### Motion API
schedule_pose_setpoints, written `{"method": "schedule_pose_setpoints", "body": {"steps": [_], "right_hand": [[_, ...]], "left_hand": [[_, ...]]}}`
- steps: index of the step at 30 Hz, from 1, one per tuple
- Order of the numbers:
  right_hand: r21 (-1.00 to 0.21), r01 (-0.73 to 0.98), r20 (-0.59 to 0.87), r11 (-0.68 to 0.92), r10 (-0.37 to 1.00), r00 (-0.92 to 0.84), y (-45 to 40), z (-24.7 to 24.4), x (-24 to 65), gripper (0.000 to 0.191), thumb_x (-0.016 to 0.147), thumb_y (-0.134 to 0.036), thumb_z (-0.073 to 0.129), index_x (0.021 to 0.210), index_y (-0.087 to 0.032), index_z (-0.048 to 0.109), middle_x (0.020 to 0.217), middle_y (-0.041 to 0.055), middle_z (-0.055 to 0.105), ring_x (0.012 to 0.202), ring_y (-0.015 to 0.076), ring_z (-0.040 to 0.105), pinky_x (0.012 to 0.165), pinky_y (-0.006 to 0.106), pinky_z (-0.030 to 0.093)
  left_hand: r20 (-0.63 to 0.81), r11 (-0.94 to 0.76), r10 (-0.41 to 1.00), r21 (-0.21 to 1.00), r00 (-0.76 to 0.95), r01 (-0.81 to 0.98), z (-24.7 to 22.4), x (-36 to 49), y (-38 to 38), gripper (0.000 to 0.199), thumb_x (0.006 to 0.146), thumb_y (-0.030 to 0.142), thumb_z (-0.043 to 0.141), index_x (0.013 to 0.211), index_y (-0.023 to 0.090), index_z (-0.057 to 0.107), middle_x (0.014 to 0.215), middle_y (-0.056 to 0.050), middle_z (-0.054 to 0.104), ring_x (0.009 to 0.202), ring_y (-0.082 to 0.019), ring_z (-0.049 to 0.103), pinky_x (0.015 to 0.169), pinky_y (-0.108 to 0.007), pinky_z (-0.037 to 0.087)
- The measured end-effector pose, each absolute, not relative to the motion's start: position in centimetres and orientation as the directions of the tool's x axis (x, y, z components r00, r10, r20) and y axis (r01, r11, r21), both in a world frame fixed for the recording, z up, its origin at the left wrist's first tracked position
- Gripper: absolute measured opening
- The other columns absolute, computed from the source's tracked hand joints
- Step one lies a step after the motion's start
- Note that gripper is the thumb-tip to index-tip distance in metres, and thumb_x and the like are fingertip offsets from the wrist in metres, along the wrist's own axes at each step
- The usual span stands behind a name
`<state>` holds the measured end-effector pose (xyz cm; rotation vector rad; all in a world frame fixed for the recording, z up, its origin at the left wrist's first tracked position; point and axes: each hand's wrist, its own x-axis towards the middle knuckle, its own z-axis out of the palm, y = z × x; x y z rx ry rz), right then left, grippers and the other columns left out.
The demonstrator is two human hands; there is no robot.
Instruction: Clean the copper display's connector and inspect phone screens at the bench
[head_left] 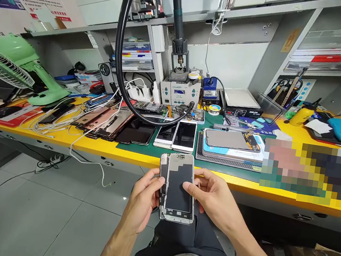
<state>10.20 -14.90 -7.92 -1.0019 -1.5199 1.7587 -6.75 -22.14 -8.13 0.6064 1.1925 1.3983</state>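
Note:
An opened phone (179, 189) is held above the lap, just in front of the bench edge. Its upper piece, a screen panel with a black sheet and silver rim, overlaps a dark phone part (163, 170) that shows along the left side. My left hand (145, 195) grips the left edge, thumb on the dark part. My right hand (211, 196) holds the right edge, its thumb on the panel's face. Beyond the hands, two white-framed phones (185, 136) lie on the green mat (154, 153). A grey panel (229, 139) rests on a stack to their right.
Dark phone panels (136, 130) lie left on the yellow bench (75, 141). A white cable (88, 161) hangs over its edge. A green fan (24, 55) stands far left. A thick black hose (121, 30) loops in front of the rework station (178, 93). Part of the right side is pixelated.

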Motion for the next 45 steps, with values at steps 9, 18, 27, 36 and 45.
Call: {"method": "schedule_pose_setpoints", "body": {"steps": [9, 18, 27, 36, 45], "right_hand": [[-0.988, 0.054, -0.15, -0.147, 0.789, -0.596, -14.9, -7.8, 10.6, 0.029, 0.086, -0.038, 0.069, 0.108, -0.02, 0.066, 0.067, -0.0031, 0.055, 0.05, 0.007, 0.041, 0.039, 0.015, 0.033], [-0.985, 0.1, -0.172, -0.14, 0.777, -0.605, -14.4, -8.0, 10.8, 0.029, 0.086, -0.038, 0.068, 0.111, -0.022, 0.067, 0.06, -0.0058, 0.047, 0.047, 0.0064, 0.039, 0.039, 0.015, 0.036], [-0.988, 0.14, -0.122, -0.061, 0.866, -0.485, -15.7, -7.5, 10.3, 0.032, 0.086, -0.038, 0.065, 0.116, -0.03, 0.062, 0.074, -0.0059, 0.046, 0.044, 0.0069, 0.042, 0.036, 0.019, 0.04], [-0.897, 0.407, 0.007, 0.174, 0.925, -0.381, -16.0, -7.4, 10.3, 0.036, 0.085, -0.033, 0.067, 0.12, -0.029, 0.059, 0.061, -0.0078, 0.047, 0.056, 0.0125, 0.046, 0.051, 0.022, 0.035], [-0.836, 0.467, 0.092, 0.289, 0.912, -0.399, -16.4, -7.4, 10.4, 0.031, 0.086, -0.031, 0.065, 0.116, -0.027, 0.059, 0.059, -0.0084, 0.05, 0.05, 0.012, 0.044, 0.05, 0.024, 0.031]], "left_hand": [[-0.269, 0.173, 0.942, 0.903, -0.201, -0.394, -8.0, -6.4, -22.3, 0.029, 0.09, 0.035, 0.059, 0.115, 0.021, 0.06, 0.092, -0.004, 0.07, 0.074, -0.014, 0.061, 0.061, -0.021, 0.047], [-0.252, 0.158, 0.95, 0.898, -0.186, -0.41, -8.1, -6.0, -22.5, 0.038, 0.09, 0.036, 0.06, 0.125, 0.02, 0.057, 0.103, -0.007, 0.069, 0.083, -0.015, 0.063, 0.063, -0.021, 0.047], [-0.202, 0.15, 0.961, 0.954, -0.189, -0.26, -8.5, -5.6, -22.4, 0.034, 0.089, 0.037, 0.061, 0.118, 0.019, 0.054, 0.103, -0.008, 0.07, 0.075, -0.015, 0.062, 0.063, -0.025, 0.049], [-0.19, 0.15, 0.959, 0.969, -0.209, -0.195, -9.2, -5.4, -22.6, 0.031, 0.09, 0.038, 0.06, 0.113, 0.019, 0.055, 0.099, -0.007, 0.07, 0.068, -0.011, 0.055, 0.061, -0.023, 0.047], [-0.18, 0.14, 0.958, 0.973, -0.223, -0.186, -9.5, -5.2, -22.5, 0.031, 0.09, 0.037, 0.06, 0.116, 0.021, 0.055, 0.107, -0.009, 0.07, 0.082, -0.016, 0.064, 0.067, -0.024, 0.049]]}}
